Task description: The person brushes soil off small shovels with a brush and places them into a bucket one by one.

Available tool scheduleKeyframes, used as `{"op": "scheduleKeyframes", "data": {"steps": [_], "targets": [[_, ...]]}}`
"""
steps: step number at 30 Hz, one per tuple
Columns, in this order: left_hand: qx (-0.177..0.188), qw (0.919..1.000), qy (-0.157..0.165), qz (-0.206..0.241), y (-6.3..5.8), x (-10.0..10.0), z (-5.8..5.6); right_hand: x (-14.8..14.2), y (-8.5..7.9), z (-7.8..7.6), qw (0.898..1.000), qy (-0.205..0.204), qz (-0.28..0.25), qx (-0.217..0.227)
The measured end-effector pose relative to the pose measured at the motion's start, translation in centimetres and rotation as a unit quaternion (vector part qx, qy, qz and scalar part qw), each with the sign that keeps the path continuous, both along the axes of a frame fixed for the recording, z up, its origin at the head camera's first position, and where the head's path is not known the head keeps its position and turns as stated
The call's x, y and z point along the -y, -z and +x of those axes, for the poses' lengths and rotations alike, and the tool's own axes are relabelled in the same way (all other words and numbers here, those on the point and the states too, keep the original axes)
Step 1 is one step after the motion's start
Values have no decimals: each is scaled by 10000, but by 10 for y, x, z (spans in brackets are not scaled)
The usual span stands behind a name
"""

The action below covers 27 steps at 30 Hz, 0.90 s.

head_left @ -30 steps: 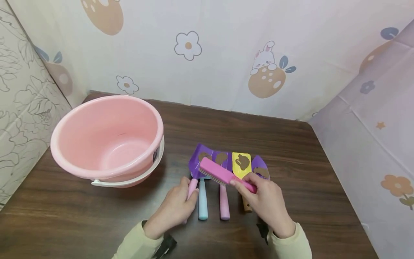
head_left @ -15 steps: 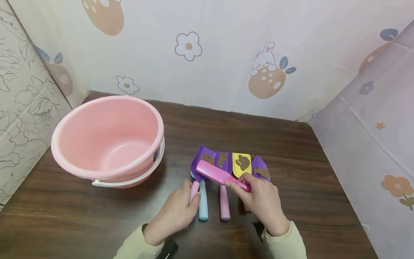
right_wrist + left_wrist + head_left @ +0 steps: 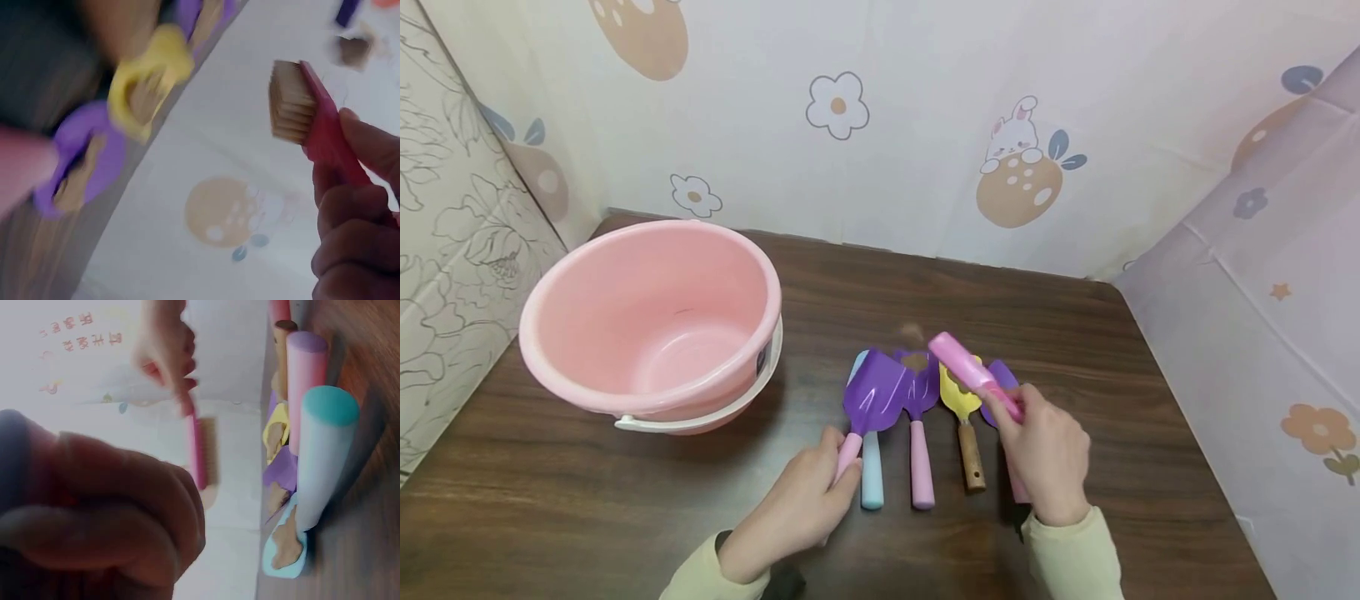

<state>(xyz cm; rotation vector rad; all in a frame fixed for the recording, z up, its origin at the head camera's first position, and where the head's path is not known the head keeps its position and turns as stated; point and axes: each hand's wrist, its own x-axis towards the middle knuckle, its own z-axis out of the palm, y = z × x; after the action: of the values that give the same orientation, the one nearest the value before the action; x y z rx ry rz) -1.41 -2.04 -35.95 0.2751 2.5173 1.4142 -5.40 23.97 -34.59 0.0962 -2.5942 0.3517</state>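
My left hand (image 3: 801, 500) grips the pink handle of a purple toy shovel (image 3: 877, 392), whose blade is held over a light blue shovel (image 3: 872, 471). In my right hand (image 3: 1051, 458) is a pink bristle brush (image 3: 958, 360), raised right of that blade. A blurred brown piece (image 3: 912, 335) appears just beyond the shovels; the right wrist view shows it in the air (image 3: 354, 51). Lying in a row are another purple shovel (image 3: 921, 462), a yellow one with a wooden handle (image 3: 972, 458), and a purple one (image 3: 1003, 375) partly behind my right hand. Brown patches mark these blades.
A large pink bucket (image 3: 655, 275) with a white handle (image 3: 700, 421) stands at the left of the dark wooden table (image 3: 1045, 317). Patterned cloth (image 3: 910, 167) hangs along the back and sides.
The brush has swept left across the held purple shovel, then moved up and right. The brown patch on that blade has come off. The blade has tilted and shifted slightly right.
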Motion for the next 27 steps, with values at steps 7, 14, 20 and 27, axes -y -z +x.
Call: {"op": "scheduleKeyframes", "data": {"steps": [7, 14, 20, 27], "targets": [[-65, 9998, -158, 70, 0, 4, 1, -1, -6, 4, 9988, -11, -372, 305], [27, 9998, -31, 188, 5, 3, 1, 14, -2, 10, 9970, -507, -563, 164], [70, 9995, 123, 287, 4, 1, 2, 37, 5, 17, 9810, -1689, -873, 396], [-110, 9997, 125, 169, -1, -1, 5, 42, 10, 15, 9771, -1791, -836, 787]]}}
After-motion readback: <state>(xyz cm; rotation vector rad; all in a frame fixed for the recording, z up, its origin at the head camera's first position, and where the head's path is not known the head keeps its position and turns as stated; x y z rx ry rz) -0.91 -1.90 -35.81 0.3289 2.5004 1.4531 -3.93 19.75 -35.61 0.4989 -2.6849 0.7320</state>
